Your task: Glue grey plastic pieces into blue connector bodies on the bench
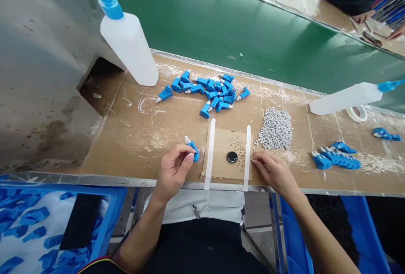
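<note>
My left hand (175,169) pinches a small blue plastic part (194,150) with a white tip, held just above the cardboard tabletop. My right hand (274,172) rests near the right tape strip, its thumb and fingertips pressed together; anything between them is too small to make out. Between my hands lies a square cardboard pad (220,151) held down by two white tape strips (210,155). On the pad sit a round black disc (232,157) and several tiny dark bits (240,145). A heap of small grey pellets (276,128) lies just beyond my right hand.
A pile of blue parts (217,90) lies at the back, with a grouped row (336,157) to the right. White squeeze bottles (129,48) stand left and lie right (348,98) beside a tape roll (357,114). Blue bins (117,219) flank me below. Another person's hand (363,16) shows across the divider.
</note>
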The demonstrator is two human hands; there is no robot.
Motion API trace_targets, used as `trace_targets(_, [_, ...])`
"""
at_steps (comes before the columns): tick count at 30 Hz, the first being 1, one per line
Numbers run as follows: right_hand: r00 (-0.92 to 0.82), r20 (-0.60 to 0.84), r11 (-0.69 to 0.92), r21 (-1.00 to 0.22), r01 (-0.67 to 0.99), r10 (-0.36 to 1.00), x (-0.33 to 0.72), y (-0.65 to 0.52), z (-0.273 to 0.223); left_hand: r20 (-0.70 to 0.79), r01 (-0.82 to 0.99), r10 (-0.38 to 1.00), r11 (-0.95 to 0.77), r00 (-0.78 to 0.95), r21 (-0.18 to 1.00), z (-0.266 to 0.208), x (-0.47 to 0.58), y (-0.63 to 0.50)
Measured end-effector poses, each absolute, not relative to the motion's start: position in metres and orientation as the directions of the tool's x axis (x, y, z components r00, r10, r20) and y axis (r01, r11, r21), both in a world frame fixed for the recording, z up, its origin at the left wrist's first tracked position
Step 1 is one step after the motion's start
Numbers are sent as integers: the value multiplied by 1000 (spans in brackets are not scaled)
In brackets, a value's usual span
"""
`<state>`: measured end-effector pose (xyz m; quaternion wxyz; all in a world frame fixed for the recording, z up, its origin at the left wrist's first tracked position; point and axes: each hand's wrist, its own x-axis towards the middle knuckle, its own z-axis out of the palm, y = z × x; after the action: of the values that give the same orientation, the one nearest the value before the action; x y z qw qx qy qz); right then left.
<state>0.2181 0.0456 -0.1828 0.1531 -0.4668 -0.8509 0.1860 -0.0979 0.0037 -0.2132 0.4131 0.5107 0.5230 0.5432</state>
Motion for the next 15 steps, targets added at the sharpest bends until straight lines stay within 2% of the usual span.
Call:
trace_targets(8, [-541, 3, 483, -457, 747, 841, 217, 53, -178, 76, 36, 983, -71, -168, 997, -213, -98, 3])
trace_targets(15, [-555, 37, 511, -445, 735, 831, 204, 49, -165, 36, -110, 988, -53, -150, 992, -213, -95, 3])
